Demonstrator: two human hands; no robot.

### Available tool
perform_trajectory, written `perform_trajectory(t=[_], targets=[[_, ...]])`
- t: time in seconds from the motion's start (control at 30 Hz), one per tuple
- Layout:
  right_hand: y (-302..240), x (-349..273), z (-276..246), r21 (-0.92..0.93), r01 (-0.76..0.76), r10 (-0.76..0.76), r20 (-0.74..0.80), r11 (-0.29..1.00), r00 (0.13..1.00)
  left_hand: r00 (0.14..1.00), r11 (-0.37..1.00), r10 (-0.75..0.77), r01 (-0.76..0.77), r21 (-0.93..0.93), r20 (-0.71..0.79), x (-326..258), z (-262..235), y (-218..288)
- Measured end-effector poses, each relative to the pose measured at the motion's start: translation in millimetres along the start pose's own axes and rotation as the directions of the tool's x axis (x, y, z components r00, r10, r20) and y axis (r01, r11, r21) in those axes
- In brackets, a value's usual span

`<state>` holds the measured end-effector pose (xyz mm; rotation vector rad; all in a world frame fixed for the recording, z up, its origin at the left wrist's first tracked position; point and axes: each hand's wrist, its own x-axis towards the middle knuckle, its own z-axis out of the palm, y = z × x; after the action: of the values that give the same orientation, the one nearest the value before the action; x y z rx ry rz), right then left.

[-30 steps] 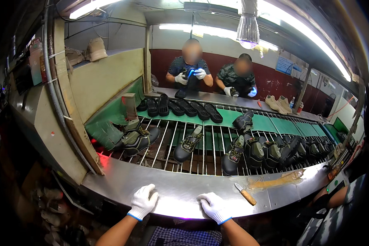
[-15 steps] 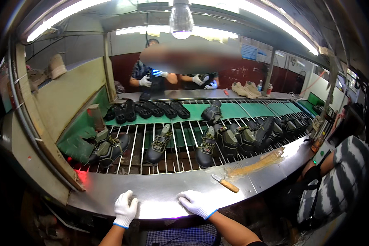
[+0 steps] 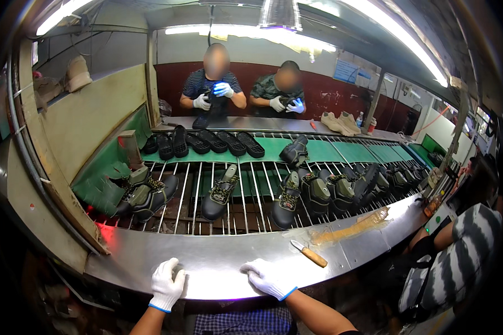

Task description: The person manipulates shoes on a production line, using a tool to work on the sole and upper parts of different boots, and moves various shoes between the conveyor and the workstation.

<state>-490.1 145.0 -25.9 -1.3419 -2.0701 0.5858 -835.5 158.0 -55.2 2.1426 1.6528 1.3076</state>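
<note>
My left hand [image 3: 167, 283], in a white knit glove with a blue cuff, rests on the front edge of the metal ledge [image 3: 207, 245]. Its fingers lie loosely bent with the thumb apart, and nothing is in it. Also gloved, my right hand [image 3: 267, 278] lies on the same ledge, fingers pointing left, holding nothing. Beyond it and to the right is a short knife [image 3: 309, 253] with a wooden handle. Past the ledge, a black and olive safety shoe [image 3: 219, 194] sits on the conveyor bars, with another shoe [image 3: 286, 202] to its right.
Several black soles [image 3: 227, 143] lie on the green belt [image 3: 332, 149]. A row of shoes [image 3: 338, 190] runs rightward along the bars; others [image 3: 146, 195] sit far left. Across the conveyor, two gloved people [image 3: 215, 95] hold dark items. At right sits a person in striped clothing [image 3: 464, 251].
The view has tilted and shifted slightly, so the two people opposite show more fully. Both of my hands stay at about the same place on the ledge.
</note>
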Motion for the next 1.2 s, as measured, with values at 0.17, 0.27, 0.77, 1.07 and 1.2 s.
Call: perform_trajectory(t=[0.17,0.27,0.77,1.07,1.2], targets=[[-2.3,11.4,-4.2,0.015,-0.061,0.06,0.071,0.998,0.996,1.0,1.0,0.001,-0.002,-0.016,-0.018,5.3,4.2,-3.7],[-9.1,22.5,-12.2,-0.008,-0.141,0.14,0.122,0.99,0.983,0.979,0.962,-0.193,0.201,-0.185,0.06,21.5,10.6,5.7],[83.7,121.8,-35.7,-0.314,-0.332,0.063,-0.635,0.889,0.77,0.942,0.831,-0.334,0.311,-0.462,0.033,153.3,133.1,-41.7],[200.6,181.1,-117.6,0.547,-0.465,0.718,-0.498,0.695,0.487,0.937,0.779,-0.323,0.343,-0.525,0.132,162.1,129.6,-22.8],[212.2,190.5,-116.2,0.741,-0.271,0.785,-0.544,0.615,0.296,0.934,0.767,-0.326,0.35,-0.537,0.144,162.5,127.4,-31.5]])
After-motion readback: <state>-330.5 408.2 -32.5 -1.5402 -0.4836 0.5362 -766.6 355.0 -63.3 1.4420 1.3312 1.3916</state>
